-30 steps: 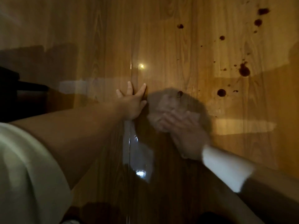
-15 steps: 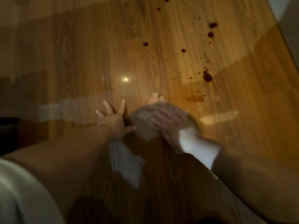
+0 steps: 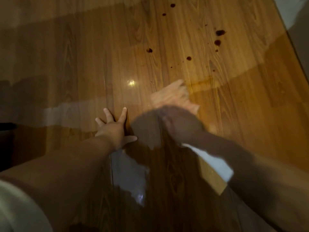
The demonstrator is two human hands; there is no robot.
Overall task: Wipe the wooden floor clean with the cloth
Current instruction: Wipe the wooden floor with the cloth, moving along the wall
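Where the view starts, nearest the camera, a pale garment (image 3: 18, 210) fills the corner behind the left hand (image 3: 115, 131), whose bare forearm runs up to it. That hand lies flat on the wooden floor (image 3: 83, 72), fingers straight and spread, holding nothing. Just to its right, the right hand (image 3: 180, 126) is a dark, blurred shape with a white band (image 3: 210, 161) at the wrist. It sits on the near edge of the cloth (image 3: 173, 96), but the blur hides whether its fingers grasp the fabric or only press it. The cloth, pale and smeared, lies on the boards beyond and to the right of the left hand. A glint of light (image 3: 132, 83) shows straight ahead of the left hand's fingers. Just past the cloth a wet amber streak (image 3: 202, 81) marks the wood. Well beyond the left hand, dark red-brown spots (image 3: 189, 58) are scattered.
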